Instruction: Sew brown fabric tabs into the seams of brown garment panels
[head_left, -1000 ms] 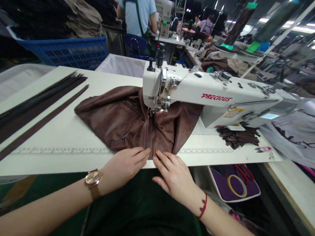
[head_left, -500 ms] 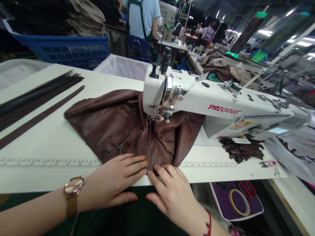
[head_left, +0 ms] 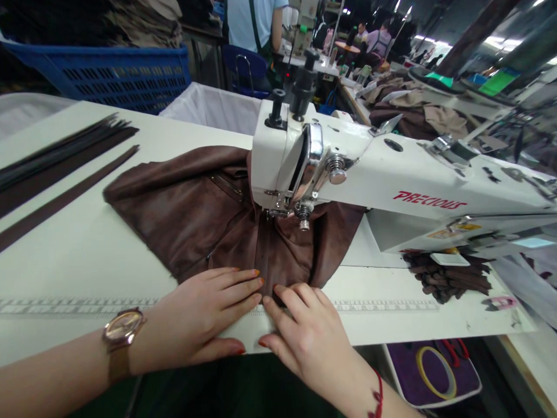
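Note:
A brown leather garment piece [head_left: 187, 215] lies spread on the white sewing table, with zippered slits on its left part. Its central seam strip runs under the presser foot [head_left: 276, 213] of a white sewing machine [head_left: 369, 168] marked PRECIOUS. My left hand [head_left: 209, 313], with a watch on the wrist, rests flat on the near left edge of the leather, fingers stretched out. Just right of the strip, my right hand [head_left: 304, 325] presses its fingertips on the near edge, fingers bent and somewhat apart. The needle point is hard to make out.
Dark strips [head_left: 65, 157] lie at the table's left. A printed ruler scale [head_left: 387, 305] runs along the front. Small brown leather pieces [head_left: 448, 276] and pink-handled snips [head_left: 500, 303] sit at right. Below is a purple-lined tray [head_left: 404, 371] with tape and red-handled scissors. A blue basket [head_left: 122, 75] stands behind.
The leather has slid away from me under the presser foot, its near edge now around the ruler line. Both hands have moved forward with it. The camera view has shifted slightly.

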`<state>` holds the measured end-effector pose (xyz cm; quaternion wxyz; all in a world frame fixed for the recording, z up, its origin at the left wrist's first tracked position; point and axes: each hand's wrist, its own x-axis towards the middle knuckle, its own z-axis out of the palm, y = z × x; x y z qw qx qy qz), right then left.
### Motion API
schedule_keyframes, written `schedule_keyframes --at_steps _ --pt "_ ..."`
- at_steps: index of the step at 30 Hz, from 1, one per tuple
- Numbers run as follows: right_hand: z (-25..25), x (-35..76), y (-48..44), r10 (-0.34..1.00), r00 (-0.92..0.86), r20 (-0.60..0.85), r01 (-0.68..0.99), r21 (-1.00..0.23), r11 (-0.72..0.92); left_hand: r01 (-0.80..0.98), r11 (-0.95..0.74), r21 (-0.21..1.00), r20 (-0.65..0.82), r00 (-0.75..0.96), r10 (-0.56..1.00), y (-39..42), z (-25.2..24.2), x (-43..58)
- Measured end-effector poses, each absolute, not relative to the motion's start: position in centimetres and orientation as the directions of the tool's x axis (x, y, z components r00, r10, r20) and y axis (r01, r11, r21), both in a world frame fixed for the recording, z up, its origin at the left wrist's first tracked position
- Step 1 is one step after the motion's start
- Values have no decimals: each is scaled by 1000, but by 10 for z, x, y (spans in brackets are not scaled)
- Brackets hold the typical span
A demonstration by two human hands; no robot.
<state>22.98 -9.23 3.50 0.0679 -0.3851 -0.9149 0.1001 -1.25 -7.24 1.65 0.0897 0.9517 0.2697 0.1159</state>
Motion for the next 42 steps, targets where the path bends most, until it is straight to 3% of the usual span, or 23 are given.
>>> schedule_keyframes --at_steps 32,42 --pt "27 217 7 674 -725 142 666 -104 739 474 -851 228 305 795 524 20 8 -20" --pt "19 216 26 708 -670 223 704 -110 701 561 -778 284 273 730 627 33 6 -18"
